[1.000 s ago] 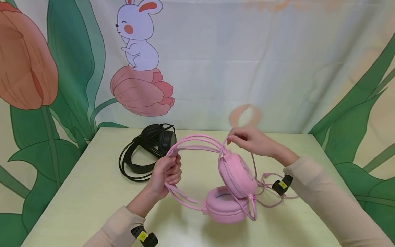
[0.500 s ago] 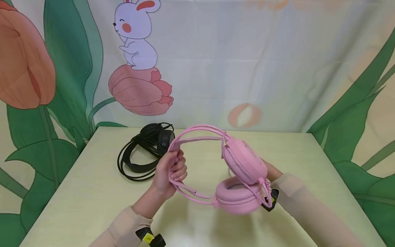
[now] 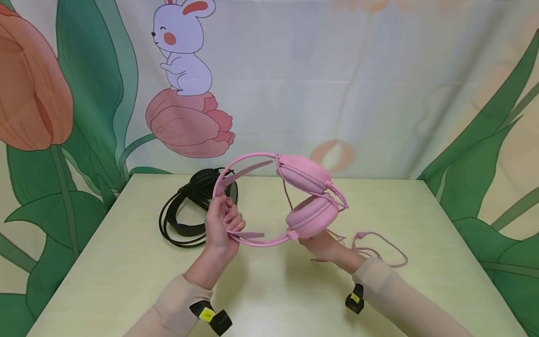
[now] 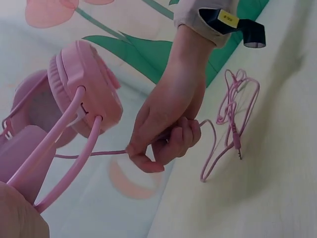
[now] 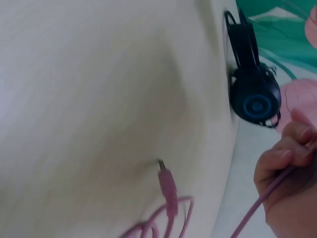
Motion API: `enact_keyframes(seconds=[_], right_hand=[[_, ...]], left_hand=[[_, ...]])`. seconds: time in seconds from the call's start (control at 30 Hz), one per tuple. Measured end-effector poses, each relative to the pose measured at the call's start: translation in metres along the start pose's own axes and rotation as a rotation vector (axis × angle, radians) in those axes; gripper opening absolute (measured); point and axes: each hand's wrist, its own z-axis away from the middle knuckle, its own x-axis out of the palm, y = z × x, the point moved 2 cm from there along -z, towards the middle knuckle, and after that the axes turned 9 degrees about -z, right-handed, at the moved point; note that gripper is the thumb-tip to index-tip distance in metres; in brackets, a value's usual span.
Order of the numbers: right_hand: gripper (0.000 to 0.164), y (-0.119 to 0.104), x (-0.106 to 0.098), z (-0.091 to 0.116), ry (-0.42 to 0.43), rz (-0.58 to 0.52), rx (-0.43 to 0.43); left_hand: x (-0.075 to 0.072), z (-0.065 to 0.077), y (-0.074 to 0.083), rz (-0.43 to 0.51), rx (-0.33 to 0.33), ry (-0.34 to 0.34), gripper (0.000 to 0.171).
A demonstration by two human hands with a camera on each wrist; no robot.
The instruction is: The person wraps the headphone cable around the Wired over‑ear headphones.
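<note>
My left hand [image 3: 223, 224] grips the headband of a pair of pink headphones [image 3: 305, 173], lifted above the table with both ear cups toward the right. Just under the lower ear cup is my right hand [image 3: 322, 245], partly hidden by it in the head view. In the left wrist view, the right hand's curled fingers hold the pink cable [image 4: 106, 153], which runs taut from the headphones. Past that hand, the cable's loose coils [image 4: 242, 99] lie on the table, ending in a jack plug [image 4: 236, 136].
Black headphones [image 3: 185, 228] with a coiled black cable lie at the table's back left, behind my left hand. The pale table [image 3: 139, 290] ends at a curtain [image 3: 391, 93] printed with a rabbit and flowers.
My right hand has gone from above the upper ear cup, round behind it, to below the lower cup with the cable. The pink headphones have risen and tilted in my left hand.
</note>
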Motion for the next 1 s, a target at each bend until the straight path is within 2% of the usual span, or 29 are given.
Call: enact_keyframes(seconds=[0.07,0.1,0.2,0.3,0.33,0.57,0.73,0.87,1.0], right_hand=[[0.013,-0.037,0.009,0.005,0.013,0.051,-0.048],[0.013,-0.058,0.011,0.009,0.008,0.090,-0.019],[0.017,-0.083,0.021,0.016,-0.036,0.239,-0.069],[0.018,-0.087,0.028,0.019,-0.085,0.335,-0.093],[0.019,-0.085,0.030,0.019,-0.097,0.344,-0.114],[0.015,-0.098,0.028,0.021,-0.107,0.386,-0.105],[0.014,-0.110,0.022,0.019,-0.110,0.502,-0.187],[0.014,-0.120,0.013,0.017,-0.115,0.573,-0.285],[0.017,-0.135,-0.004,0.011,-0.170,0.662,-0.395]], left_hand=[[-0.002,-0.002,-0.002,-0.005,-0.006,0.042,0.016],[-0.002,-0.003,-0.003,-0.003,-0.005,0.061,0.015],[-0.003,-0.007,-0.005,0.003,0.010,0.112,0.014],[-0.003,-0.013,-0.004,0.003,0.037,0.161,0.014],[-0.004,-0.015,-0.003,-0.001,0.048,0.175,0.016],[-0.014,-0.031,-0.001,-0.022,0.145,0.268,0.025],[-0.022,-0.036,-0.003,-0.051,0.204,0.353,0.021],[-0.030,-0.041,-0.006,-0.132,0.248,0.408,0.020],[-0.037,-0.046,-0.010,-0.219,0.281,0.450,0.019]])
